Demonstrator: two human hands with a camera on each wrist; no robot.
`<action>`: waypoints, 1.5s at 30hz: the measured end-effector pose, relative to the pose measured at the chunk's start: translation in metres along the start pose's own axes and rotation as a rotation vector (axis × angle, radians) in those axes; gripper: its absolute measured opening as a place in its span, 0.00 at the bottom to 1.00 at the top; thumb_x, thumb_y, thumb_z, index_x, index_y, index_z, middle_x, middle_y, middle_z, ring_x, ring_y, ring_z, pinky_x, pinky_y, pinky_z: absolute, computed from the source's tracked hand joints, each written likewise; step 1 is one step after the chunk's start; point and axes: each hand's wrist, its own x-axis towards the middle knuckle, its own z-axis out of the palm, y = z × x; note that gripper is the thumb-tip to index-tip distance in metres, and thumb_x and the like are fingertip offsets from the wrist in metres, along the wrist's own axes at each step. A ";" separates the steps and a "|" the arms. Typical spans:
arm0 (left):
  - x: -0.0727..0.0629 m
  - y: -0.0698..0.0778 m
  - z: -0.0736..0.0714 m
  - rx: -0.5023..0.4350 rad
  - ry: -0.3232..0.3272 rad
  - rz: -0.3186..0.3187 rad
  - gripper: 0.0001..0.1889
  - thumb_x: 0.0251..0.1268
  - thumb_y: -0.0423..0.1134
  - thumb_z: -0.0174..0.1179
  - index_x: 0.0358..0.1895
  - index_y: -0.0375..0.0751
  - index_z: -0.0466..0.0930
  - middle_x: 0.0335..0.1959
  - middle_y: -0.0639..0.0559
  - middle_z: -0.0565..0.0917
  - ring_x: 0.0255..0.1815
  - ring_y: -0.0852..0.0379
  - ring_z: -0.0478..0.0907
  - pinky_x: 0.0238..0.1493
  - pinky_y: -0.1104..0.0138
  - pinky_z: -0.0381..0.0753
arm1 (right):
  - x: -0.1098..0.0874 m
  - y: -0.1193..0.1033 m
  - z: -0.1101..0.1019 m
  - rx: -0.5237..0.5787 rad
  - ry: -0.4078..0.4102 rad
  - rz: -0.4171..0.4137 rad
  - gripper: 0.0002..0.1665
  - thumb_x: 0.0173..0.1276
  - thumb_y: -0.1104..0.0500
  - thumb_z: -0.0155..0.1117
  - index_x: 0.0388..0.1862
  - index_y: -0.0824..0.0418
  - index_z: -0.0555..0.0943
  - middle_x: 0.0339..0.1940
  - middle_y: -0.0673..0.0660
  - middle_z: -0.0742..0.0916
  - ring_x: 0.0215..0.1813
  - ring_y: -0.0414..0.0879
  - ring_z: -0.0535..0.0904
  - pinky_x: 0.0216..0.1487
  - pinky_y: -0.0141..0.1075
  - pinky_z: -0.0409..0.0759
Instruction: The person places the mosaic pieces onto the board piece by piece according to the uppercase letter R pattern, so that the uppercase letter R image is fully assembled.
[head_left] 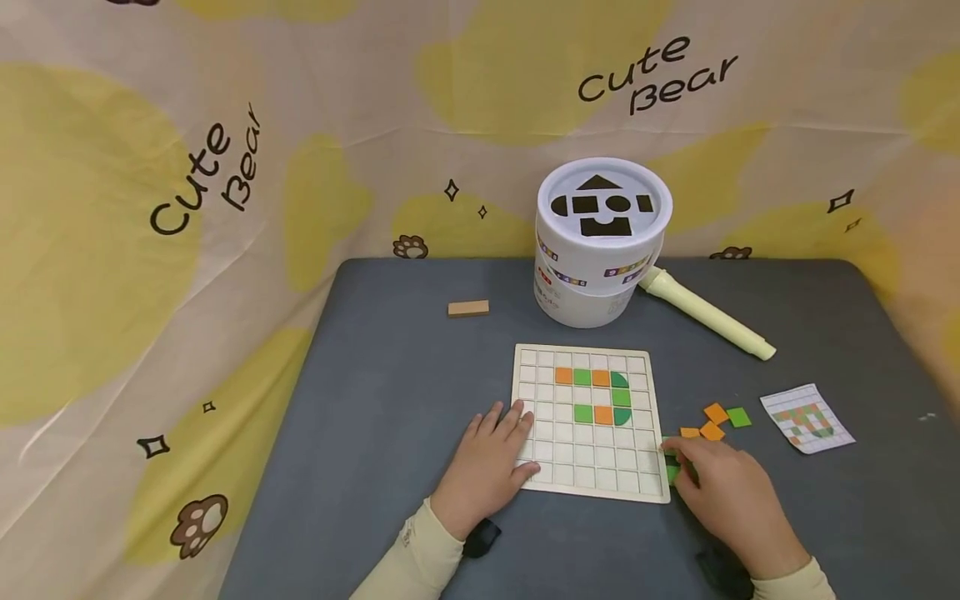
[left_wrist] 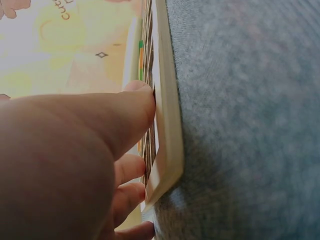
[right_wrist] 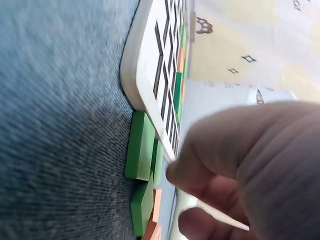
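Observation:
A pale wooden grid board [head_left: 555, 467] lies flat on the table, bearing several orange, green and dark green rounded tiles in a hook-like pattern. My left hand [head_left: 487, 467] rests on its left edge, fingers spread and thumb on the near-left part, as the left wrist view also shows. Beside the board's right edge, my right hand [head_left: 723, 492] hovers with bent fingers over loose green tiles [right_wrist: 140, 147]. No tile shows between its thumb and fingers in the right wrist view. Loose orange tiles [head_left: 716, 413] and a green tile [head_left: 738, 417] lie just beyond that hand.
A white bucket [head_left: 588, 283] with shaped holes in its lid stands behind the board. A pale yellow tube-like piece [head_left: 708, 315] reaches rightward from it. One wooden block [head_left: 468, 309] lies to the bucket's left. At the right is a printed pattern card [head_left: 795, 403].

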 end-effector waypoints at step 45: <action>-0.006 0.000 -0.005 0.061 0.004 -0.013 0.39 0.76 0.66 0.60 0.83 0.50 0.68 0.84 0.51 0.64 0.82 0.44 0.62 0.76 0.46 0.67 | 0.105 -0.087 0.026 -0.008 -0.062 -0.215 0.13 0.54 0.62 0.80 0.38 0.58 0.86 0.23 0.50 0.84 0.23 0.44 0.73 0.22 0.40 0.74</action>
